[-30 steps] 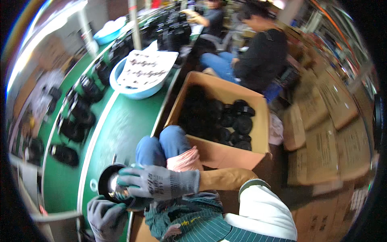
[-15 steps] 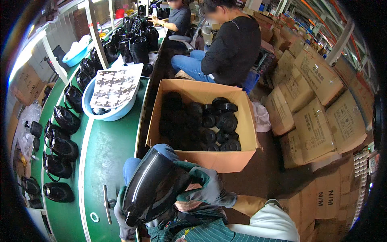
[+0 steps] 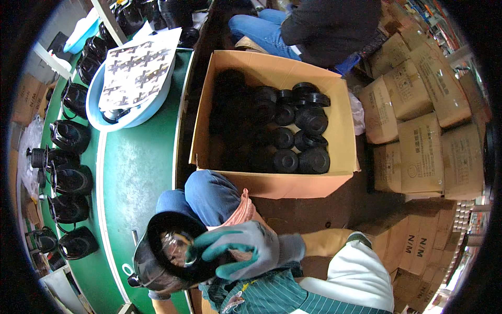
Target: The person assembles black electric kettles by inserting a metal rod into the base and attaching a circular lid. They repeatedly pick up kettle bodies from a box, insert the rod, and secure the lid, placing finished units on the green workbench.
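A glossy black jug body (image 3: 172, 256) is tilted over my lap with its wide open end facing up toward me. Inside, a shiny, glass-like surface (image 3: 175, 248) catches the light. My right hand (image 3: 243, 248), in a grey glove with teal-coated fingers, is closed on the rim, its fingertips reaching into the opening. My left hand is mostly hidden behind and under the jug, supporting its lower end; just its glove cuff (image 3: 159, 295) shows, and its fingers are out of sight.
An open cardboard box (image 3: 277, 183) with several round black parts (image 3: 314, 121) stands ahead. Left is a green bench (image 3: 138, 157) with a blue basin (image 3: 144, 118), a printed sheet (image 3: 138, 68) and several black jugs (image 3: 70, 180). A seated co-worker (image 3: 334, 31) is beyond the box; stacked cartons (image 3: 418, 152) stand right.
The jug has turned so its open end faces up toward me. My right hand has shifted onto its opening, and my left hand has become mostly hidden. The view has tilted downward.
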Tool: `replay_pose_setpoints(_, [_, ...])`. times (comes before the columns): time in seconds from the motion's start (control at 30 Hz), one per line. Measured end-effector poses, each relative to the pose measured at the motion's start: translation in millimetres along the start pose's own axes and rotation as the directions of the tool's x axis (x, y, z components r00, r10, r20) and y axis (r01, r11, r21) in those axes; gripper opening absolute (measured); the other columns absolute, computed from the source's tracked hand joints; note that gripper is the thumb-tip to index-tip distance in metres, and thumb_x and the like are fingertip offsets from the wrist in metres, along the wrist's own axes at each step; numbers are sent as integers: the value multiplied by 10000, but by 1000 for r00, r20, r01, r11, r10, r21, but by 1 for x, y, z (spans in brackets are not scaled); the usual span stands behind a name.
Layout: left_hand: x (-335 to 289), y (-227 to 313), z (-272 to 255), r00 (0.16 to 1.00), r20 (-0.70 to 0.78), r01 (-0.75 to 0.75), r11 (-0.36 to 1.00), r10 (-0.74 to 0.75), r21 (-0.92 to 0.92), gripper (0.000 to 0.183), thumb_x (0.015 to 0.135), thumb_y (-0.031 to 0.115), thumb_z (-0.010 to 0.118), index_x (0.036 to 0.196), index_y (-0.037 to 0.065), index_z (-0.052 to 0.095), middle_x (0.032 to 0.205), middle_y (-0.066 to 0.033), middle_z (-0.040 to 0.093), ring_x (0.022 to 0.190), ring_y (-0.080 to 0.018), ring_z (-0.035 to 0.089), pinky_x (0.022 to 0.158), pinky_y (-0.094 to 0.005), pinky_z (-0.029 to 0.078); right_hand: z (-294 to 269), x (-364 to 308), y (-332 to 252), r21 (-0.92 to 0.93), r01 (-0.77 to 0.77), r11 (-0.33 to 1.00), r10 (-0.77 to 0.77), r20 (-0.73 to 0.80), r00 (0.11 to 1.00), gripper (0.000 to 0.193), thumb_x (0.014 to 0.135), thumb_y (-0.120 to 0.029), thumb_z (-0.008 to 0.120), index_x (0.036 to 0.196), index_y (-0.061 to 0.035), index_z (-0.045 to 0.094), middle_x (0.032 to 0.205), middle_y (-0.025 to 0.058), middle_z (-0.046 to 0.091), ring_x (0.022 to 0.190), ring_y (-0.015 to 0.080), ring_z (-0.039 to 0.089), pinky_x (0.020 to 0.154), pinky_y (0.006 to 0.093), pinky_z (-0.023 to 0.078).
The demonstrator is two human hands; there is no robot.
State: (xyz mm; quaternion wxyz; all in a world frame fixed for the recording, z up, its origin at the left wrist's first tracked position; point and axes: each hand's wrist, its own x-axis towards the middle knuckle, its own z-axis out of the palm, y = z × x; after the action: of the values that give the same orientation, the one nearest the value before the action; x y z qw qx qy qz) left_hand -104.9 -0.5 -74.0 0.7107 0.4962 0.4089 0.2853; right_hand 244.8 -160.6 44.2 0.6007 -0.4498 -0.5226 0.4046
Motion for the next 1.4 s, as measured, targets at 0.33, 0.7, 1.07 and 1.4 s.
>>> replay_pose_setpoints(0.33, [40,-2,9,971,-202,125,992,-128,-28,560,1021,338,554,1483,38,449,1473,-175,515,1290,-320,562,1101,-470,463,-245,111,364,-414,-909,42,523,-766,373,1135,790,-608,780,1636,-148,178,1636,262,255,1496,413,299,1182,526,318])
replay_pose_setpoints(0.7, [50,-5,16,956,-219,179,980,-195,-91,517,989,292,596,1428,34,508,1403,-162,568,1230,-297,600,1054,-443,489,-353,82,505,-534,-753,-385,139,-840,524,995,873,-625,655,1610,-102,237,1650,282,165,1481,466,240,1194,625,233])
replay_pose_setpoints(1.07, [25,13,73,987,104,146,967,-126,-207,475,957,246,639,1374,30,566,1334,-148,622,1169,-274,638,1007,-415,515,-47,88,69,53,56,997,-55,-23,998,1131,662,-502,938,1563,-95,389,1538,170,409,1378,327,464,1178,458,363])
replay_pose_setpoints(1.4, [-19,17,79,955,297,75,974,-8,-214,438,928,204,677,1325,27,620,1271,-136,670,1114,-253,672,965,-390,539,25,24,-4,-395,415,820,-248,408,879,1046,520,-730,875,1410,-244,620,1620,333,188,1459,536,253,1171,631,241])
